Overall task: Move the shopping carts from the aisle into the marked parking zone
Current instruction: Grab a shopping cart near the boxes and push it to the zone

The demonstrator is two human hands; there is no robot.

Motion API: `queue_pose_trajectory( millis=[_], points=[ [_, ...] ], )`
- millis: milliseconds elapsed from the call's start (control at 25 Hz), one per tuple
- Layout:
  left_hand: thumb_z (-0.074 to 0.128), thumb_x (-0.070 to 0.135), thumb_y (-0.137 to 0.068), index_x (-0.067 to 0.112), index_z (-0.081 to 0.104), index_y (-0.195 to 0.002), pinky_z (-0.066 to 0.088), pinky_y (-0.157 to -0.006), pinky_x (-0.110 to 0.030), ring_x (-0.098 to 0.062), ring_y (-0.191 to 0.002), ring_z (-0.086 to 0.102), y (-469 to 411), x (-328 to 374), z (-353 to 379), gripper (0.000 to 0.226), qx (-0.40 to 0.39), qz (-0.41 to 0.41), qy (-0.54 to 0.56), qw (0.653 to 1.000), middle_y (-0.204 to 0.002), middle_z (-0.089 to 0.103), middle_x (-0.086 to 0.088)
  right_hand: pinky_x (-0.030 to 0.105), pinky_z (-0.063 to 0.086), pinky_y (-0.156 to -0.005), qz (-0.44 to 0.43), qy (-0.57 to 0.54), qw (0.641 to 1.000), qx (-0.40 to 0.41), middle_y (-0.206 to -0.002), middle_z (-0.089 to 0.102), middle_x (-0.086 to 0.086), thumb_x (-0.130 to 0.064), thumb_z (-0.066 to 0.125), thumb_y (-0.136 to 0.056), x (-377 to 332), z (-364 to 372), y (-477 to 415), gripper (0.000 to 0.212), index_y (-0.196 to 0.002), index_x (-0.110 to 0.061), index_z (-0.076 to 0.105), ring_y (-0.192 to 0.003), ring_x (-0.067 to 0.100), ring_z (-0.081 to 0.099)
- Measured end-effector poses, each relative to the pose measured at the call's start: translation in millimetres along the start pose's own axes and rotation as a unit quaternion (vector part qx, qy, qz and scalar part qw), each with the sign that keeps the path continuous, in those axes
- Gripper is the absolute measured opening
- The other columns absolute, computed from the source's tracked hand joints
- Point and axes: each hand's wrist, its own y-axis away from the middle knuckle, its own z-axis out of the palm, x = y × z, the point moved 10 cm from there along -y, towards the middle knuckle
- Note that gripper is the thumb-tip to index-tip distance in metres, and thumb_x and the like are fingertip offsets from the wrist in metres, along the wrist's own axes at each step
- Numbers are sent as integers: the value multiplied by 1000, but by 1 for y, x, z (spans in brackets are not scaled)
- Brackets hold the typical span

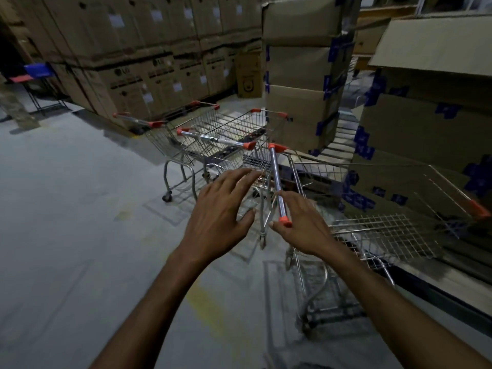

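Three wire shopping carts with chrome handles and orange end caps stand on the grey floor. The nearest cart is at right, its handle running away from me. My right hand lies beside the handle's near end, thumb touching the orange cap, fingers loose. My left hand hovers to the left of the handle with fingers spread, holding nothing. A second cart and a third cart sit behind, nested side by side near the boxes.
Tall stacks of cardboard boxes wall the back. More boxes with blue tape rise at right, close to the nearest cart. A faded yellow floor line runs under my arms. A blue-topped stand is far left.
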Motion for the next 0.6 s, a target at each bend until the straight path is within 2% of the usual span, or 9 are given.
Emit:
queue_pose_trajectory(
  millis=[120, 240, 400, 480, 600],
  points=[
    [62, 40, -93, 36, 26, -157, 34, -115, -45, -16, -147, 30, -33, -31, 23, 73, -15, -2, 5, 1000, -159, 31, 12, 49, 35, -115, 39, 25, 998, -50, -168, 17, 3, -60, 62, -89, 28, 34, -46, 84, -156, -42, 15, -147, 32, 33],
    [60, 41, -94, 37, 25, -157, 32, -114, -44, -17, -148, 29, -57, -52, 45, 72, -33, 16, 12, 999, -161, 29, 12, 48, 32, -115, 84, 46, 990, -103, -170, 4, 8, -57, 61, -93, 44, 61, -70, 83, -159, -41, 13, -146, 37, 33],
    [61, 40, -93, 38, 24, -157, 33, -112, -44, -19, -148, 29, -85, -77, 73, 74, -56, 56, 37, 996, -161, 28, 11, 51, 42, -109, 157, 74, 973, -152, -169, -1, 13, -55, 60, -92, 64, 100, -81, 72, -153, -30, 33, -134, 43, 48],
    [62, 40, -93, 38, 25, -157, 32, -111, -43, -18, -148, 29, -95, -87, 90, 73, -71, 84, 60, 992, -161, 28, 12, 51, 48, -103, 189, 92, 968, -134, -170, -3, 13, -44, 60, -94, 71, 112, -79, 61, -148, -23, 44, -129, 44, 52],
    [60, 43, -93, 38, 25, -157, 33, -111, -44, -17, -148, 27, -104, -99, 118, 73, -112, 122, 84, 983, -162, 27, 12, 48, 53, -95, 220, 108, 966, -81, -168, 12, 4, -25, 63, -91, 73, 109, -72, 52, -142, -24, 53, -121, 40, 60]
  ],
)
